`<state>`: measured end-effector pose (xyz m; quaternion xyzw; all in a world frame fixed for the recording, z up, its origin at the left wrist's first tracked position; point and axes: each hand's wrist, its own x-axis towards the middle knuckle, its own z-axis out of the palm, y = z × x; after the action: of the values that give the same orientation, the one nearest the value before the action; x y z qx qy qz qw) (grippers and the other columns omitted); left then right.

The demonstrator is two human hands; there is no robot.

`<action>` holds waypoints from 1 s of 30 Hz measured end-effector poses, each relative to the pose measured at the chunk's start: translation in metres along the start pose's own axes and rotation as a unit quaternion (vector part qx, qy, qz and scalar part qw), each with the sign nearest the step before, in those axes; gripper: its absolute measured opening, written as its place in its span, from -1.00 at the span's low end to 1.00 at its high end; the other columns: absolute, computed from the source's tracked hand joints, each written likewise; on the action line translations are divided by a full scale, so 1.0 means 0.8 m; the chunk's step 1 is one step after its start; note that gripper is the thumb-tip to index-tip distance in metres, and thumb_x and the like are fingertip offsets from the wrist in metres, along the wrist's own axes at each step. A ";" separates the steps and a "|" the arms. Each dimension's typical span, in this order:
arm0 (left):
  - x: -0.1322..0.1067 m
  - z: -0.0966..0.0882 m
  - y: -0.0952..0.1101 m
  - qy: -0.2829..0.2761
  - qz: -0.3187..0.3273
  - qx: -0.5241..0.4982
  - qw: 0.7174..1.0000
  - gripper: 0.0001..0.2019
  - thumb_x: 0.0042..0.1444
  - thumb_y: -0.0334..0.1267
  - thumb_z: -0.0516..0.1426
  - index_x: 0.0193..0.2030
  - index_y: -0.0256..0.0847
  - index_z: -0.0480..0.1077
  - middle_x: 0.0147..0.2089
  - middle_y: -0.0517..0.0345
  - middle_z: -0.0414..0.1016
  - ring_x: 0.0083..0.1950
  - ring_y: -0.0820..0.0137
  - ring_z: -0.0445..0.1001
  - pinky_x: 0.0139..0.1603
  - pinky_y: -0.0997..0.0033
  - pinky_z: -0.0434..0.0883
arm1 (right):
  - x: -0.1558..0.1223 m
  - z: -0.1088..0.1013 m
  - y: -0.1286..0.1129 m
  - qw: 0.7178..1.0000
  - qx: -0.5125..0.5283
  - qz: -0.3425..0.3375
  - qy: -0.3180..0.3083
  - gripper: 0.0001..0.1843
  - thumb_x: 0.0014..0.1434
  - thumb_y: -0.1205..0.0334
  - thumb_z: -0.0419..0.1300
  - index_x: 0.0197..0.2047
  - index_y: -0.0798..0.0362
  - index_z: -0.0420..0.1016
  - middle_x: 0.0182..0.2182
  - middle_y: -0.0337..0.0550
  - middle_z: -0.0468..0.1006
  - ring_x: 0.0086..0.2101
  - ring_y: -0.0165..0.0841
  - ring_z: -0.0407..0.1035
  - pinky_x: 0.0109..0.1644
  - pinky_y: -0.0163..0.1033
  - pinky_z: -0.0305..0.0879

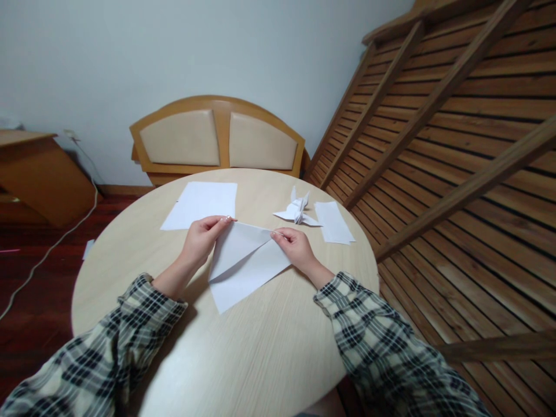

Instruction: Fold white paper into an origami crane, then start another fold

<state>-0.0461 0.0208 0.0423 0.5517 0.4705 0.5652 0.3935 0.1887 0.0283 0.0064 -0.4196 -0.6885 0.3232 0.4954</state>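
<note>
A white sheet of paper (247, 269) with one part folded over lies tilted above the round table, its lowest corner pointing toward me. My left hand (203, 238) pinches its upper left corner between thumb and fingers. At the upper right edge, my right hand (296, 249) grips the paper the same way. The folded flap slants from the right hand down to the left edge. Just beyond the right hand sits a folded paper crane (297, 208). Past my left hand lies a flat stack of white paper (204, 202).
The round wooden table (260, 359) carries narrow paper strips (333, 222) at the right. Behind it stands a headboard (223, 116) against the wall. A slatted wooden frame (434, 133) leans close on the right. A white cable (65, 234) crosses the floor at the left.
</note>
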 end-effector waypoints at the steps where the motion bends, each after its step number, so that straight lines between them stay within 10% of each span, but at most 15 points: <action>1: 0.000 0.000 -0.001 -0.004 -0.011 -0.015 1.000 -0.77 -0.03 -0.08 0.29 -0.40 -0.23 0.58 -0.39 0.08 0.56 -0.40 0.40 0.37 -0.45 0.45 0.24 | 0.000 0.000 0.000 1.000 0.003 0.003 -0.002 -0.68 0.15 -0.02 0.20 -0.37 0.08 0.58 -0.39 -0.10 0.61 -0.36 -0.31 0.44 -0.29 -0.23 0.32; 15: 0.003 -0.001 -0.008 -0.022 -0.075 -0.097 0.992 -0.81 -0.03 -0.13 0.29 -0.40 -0.23 0.59 -0.51 0.15 0.44 -0.50 0.48 0.25 -0.53 0.49 0.13 | -0.001 0.000 0.002 1.000 0.013 0.017 -0.010 -0.66 0.14 -0.05 0.21 -0.36 0.07 0.58 -0.39 -0.11 0.60 -0.36 -0.32 0.43 -0.29 -0.23 0.32; 30: 0.001 -0.004 0.004 -0.048 0.006 -0.024 0.999 -0.69 0.00 -0.08 0.26 -0.61 -0.22 0.38 -0.61 0.29 0.16 -0.55 0.51 0.09 -0.56 0.49 0.09 | 0.003 -0.006 0.006 1.000 -0.006 -0.001 0.018 -0.67 0.14 -0.04 0.21 -0.36 0.07 0.59 -0.39 -0.10 0.62 -0.34 -0.28 0.46 -0.25 -0.20 0.37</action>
<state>-0.0488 0.0202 0.0453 0.5719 0.4340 0.5513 0.4250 0.1944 0.0326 0.0050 -0.4274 -0.6817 0.3111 0.5058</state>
